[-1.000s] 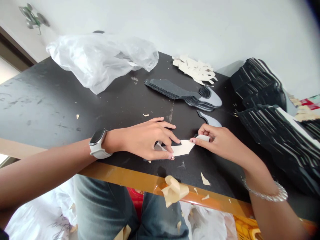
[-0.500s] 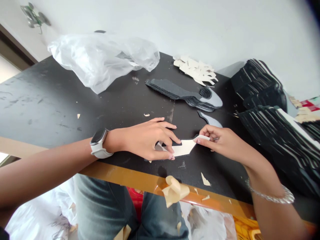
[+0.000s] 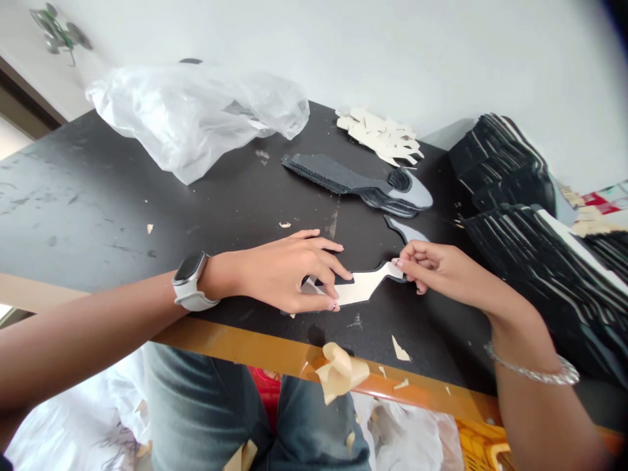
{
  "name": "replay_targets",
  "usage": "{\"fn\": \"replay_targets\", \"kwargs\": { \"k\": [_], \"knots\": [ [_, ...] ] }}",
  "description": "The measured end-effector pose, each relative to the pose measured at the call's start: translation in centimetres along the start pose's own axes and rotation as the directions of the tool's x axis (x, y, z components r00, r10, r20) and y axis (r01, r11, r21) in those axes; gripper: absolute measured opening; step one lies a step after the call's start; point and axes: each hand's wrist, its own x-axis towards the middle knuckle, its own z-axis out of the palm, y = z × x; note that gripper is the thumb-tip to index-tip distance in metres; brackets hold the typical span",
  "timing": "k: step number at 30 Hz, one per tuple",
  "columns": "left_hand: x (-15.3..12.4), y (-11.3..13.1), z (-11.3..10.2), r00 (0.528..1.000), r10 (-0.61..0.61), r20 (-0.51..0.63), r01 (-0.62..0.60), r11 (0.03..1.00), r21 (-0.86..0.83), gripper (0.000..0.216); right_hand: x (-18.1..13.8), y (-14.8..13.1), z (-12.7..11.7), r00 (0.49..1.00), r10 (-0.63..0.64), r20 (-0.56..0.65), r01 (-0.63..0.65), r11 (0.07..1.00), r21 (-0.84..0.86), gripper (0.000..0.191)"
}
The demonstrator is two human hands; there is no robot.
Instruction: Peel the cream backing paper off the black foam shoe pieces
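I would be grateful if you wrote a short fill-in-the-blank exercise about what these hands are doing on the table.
1. The left hand rests on a pale cutout lying on a ____ table.
2. The ____ hand, with a bracelet on its wrist, pinches the cutout's narrow end.
3. A crumpled ____ bag lies near the table's far edge.

Missing words: black; right; plastic.
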Motion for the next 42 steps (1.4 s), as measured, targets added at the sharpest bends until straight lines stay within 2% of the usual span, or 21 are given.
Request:
{"fn": "replay_targets", "kwargs": {
  "k": [15,16,19,21,28,33,37,42],
  "knots": [
    [-0.1,-0.2,0.2,1.000,0.014,-0.009,-0.014,0.999,0.036,0.017,0.1,-0.6,0.0,1.000,0.011,0.010,-0.011,1.000,-0.004,0.033],
    [-0.2,-0.3,0.4,1.000,0.016,-0.021,-0.015,0.998,0.055,0.019,0.1,-0.7,0.1,1.000,0.011,0.013,-0.011,1.000,-0.004,0.034],
    [-0.3,-0.4,0.9,0.998,0.020,-0.051,-0.013,0.991,0.133,0.052,0.0,-0.8,0.1,1.000,0.013,0.005,-0.013,1.000,-0.008,0.035],
    [-0.3,-0.5,1.2,0.999,0.019,-0.041,-0.011,0.985,0.171,0.065,0.0,-0.8,0.0,1.000,0.007,-0.010,-0.007,1.000,0.001,0.036],
    [-0.3,-0.5,1.1,1.000,-0.003,-0.008,0.004,0.985,0.174,0.060,0.1,-0.6,-0.2,1.000,-0.026,0.007,0.025,0.999,0.041,0.027],
    [-0.4,-0.5,1.0,1.000,0.009,-0.023,-0.005,0.987,0.158,0.058,0.2,-0.7,-0.1,1.000,0.004,0.009,-0.005,0.998,0.057,0.020],
    [-0.5,-0.6,0.9,1.000,0.013,-0.006,-0.012,0.988,0.154,0.056,0.0,-0.8,-0.1,1.000,-0.004,0.019,0.003,0.999,0.039,0.026],
    [-0.5,-0.6,0.9,1.000,0.004,-0.015,-0.002,0.991,0.134,0.061,-0.1,-0.6,0.2,0.994,-0.100,0.039,0.102,0.993,-0.061,0.040]
  ]
}}
